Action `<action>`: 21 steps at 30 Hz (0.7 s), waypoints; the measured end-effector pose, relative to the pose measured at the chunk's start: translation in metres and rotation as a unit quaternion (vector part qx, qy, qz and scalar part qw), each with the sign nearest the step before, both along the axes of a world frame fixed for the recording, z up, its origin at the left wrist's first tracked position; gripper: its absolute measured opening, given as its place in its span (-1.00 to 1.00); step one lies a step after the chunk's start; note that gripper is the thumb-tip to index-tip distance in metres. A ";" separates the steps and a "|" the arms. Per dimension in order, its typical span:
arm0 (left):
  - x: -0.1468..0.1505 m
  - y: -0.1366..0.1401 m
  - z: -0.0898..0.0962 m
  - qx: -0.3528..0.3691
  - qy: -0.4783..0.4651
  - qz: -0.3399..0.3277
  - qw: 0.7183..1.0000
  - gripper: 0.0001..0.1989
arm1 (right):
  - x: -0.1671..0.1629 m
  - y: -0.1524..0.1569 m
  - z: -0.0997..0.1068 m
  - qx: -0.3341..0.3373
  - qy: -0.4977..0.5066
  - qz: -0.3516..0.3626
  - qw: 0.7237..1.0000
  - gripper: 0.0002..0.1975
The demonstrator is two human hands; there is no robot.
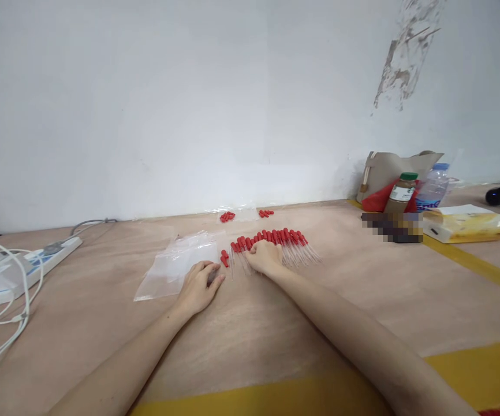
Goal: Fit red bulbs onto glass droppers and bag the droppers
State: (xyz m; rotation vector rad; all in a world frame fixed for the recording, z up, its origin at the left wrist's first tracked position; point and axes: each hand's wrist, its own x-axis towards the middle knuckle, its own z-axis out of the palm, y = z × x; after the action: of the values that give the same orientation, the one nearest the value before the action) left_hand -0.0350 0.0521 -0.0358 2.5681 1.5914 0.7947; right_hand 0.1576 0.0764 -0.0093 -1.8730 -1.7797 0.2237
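Observation:
A row of glass droppers with red rubber bulbs (pixel 299 240) lies across the middle of the table, the thin clear tubes pointing toward me. My right hand (pixel 265 256) is over the left part of the row, fingers bent and pinched on a dropper, largely hidden under the hand. My left hand (pixel 198 286) rests on the table beside the clear plastic bags (pixel 167 268), thumb and fingers apart and holding nothing. Just beyond its fingertips lie a few loose red bulbs (pixel 224 258).
Behind the row, near the wall, are two small groups of red pieces (pixel 227 216) on clear plastic. At left sits a power strip (pixel 59 257) with white cables (pixel 27 289). To the right stand a green-capped bottle (pixel 400 193), a clear bottle (pixel 432 188), a bag (pixel 388 167) and a yellow tissue pack (pixel 466 225).

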 end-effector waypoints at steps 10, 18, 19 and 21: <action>0.001 0.000 0.000 0.004 0.001 -0.009 1.000 -0.71 | -0.003 0.002 -0.008 0.042 -0.051 0.018 0.998 -0.65; 0.000 0.016 0.012 -0.004 0.049 0.000 0.999 -0.72 | -0.034 0.005 0.000 -0.012 -0.080 0.058 0.995 -0.76; 0.000 0.019 0.014 -0.002 0.057 -0.009 0.998 -0.72 | -0.037 0.007 0.001 -0.021 -0.077 0.050 0.996 -0.76; -0.001 0.027 0.017 -0.003 0.067 -0.040 0.997 -0.74 | -0.040 0.012 0.004 -0.035 -0.070 0.036 0.996 -0.77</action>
State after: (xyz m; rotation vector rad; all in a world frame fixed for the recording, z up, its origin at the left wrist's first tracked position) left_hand -0.0356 0.0794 -0.0190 2.7140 1.5086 0.6222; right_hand 0.1174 0.0881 -0.0055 -1.9171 -1.9579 0.1876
